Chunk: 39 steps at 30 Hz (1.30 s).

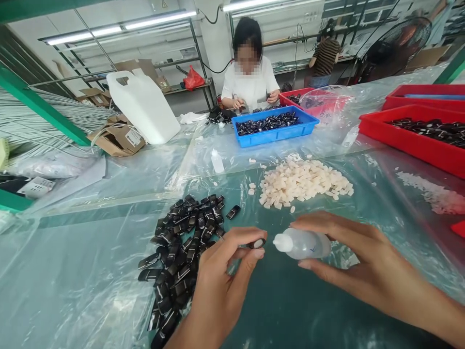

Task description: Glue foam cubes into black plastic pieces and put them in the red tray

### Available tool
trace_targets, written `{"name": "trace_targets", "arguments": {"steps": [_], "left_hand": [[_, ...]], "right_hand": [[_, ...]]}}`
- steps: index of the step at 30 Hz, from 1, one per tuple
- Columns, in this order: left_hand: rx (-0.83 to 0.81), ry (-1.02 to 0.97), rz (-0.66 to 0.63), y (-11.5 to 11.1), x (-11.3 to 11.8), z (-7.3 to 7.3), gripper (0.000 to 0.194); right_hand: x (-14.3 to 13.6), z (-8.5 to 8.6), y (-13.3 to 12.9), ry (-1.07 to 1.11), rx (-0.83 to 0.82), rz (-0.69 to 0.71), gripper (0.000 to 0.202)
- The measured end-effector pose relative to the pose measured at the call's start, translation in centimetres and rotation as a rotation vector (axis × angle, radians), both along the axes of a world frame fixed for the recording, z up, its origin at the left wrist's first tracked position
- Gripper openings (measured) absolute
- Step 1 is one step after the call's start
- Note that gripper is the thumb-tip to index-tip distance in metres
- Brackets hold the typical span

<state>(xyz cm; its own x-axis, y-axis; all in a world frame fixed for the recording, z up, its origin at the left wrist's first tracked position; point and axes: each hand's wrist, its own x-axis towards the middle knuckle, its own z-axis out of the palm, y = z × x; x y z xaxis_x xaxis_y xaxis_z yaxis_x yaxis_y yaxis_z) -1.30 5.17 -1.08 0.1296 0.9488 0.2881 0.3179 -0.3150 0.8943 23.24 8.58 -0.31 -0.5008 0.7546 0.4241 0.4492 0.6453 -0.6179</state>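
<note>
Dosing is judged the step in hand: a small black casing [257, 243] is pinched in the left hand [221, 286], a squeeze bottle [301, 245] gripped in the right hand [363, 261], nozzle just beside it. Nozzle alignment with the casing's opening is called for next.

No legible text or labels anywhere.

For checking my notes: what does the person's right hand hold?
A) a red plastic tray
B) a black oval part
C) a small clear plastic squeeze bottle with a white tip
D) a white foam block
C: the right hand grips the small clear plastic squeeze bottle, its white tip pointing toward the left hand.
</note>
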Motion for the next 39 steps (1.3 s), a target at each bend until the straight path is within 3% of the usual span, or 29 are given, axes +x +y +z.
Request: {"name": "trace_targets", "arguments": {"steps": [4, 14, 23, 33, 39], "left_hand": [[0.095, 0.072, -0.015, 0.1, -0.3, -0.1, 0.035], [0.259, 0.186, -0.039, 0.6, -0.3, -0.2, 0.037], [0.296, 0.3, -0.048, 0.5, -0.1, -0.3, 0.032], [0.264, 0.361, -0.067, 0.3, -0.3, -0.3, 0.039], [0.244, 0.352, -0.062, 0.3, -0.3, -0.3, 0.038]], "right_hand": [[0.1, -0.1, -0.1, -0.052, 0.094, -0.004, 0.037], [0.8, 0.1, -1.2, -0.183, 0.365, -0.109, 0.033], [1.6, 0.3, -1.9, -0.152, 0.397, -0.065, 0.038], [1.8, 0.6, -1.7, -0.189, 0.458, -0.08, 0.037], [1.9, 0.5, -1.6, -0.124, 0.383, -0.116, 0.036]]}}
